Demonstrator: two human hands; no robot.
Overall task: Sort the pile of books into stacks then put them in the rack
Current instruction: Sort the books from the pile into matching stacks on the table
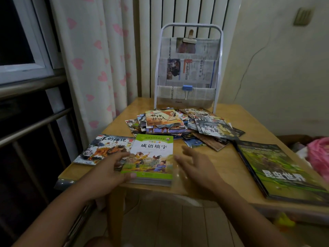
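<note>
A wooden table (226,157) stands in a corner, near a curtain with pink hearts (92,68). At the back edge of the table a white rack (188,66) stands upright; its pockets are lined with newspaper, a blue binder clip (187,88) sits on the lowest pocket and a wooden clip (189,39) on the top one.

Just in front of the rack lies the loose pile of books (179,125), thin picture books spread over each other in disorder.

Nearer to the person there are three sorted places. On the left, a book with a beast on the cover (105,148) lies flat at the table edge. Beside it, partly over its right side, is a stack topped by a green-framed book (151,155). At the far right a stack of large dark green books (277,170) lies flat, well apart from the others.

The left hand (110,168) holds the left side of the green-framed stack, its thumb on the near corner of the cover and the fingers curled along the left edge. The right hand (194,163) hovers just to the right of this stack with fingers spread and relaxed, holding nothing; it looks blurred
</note>
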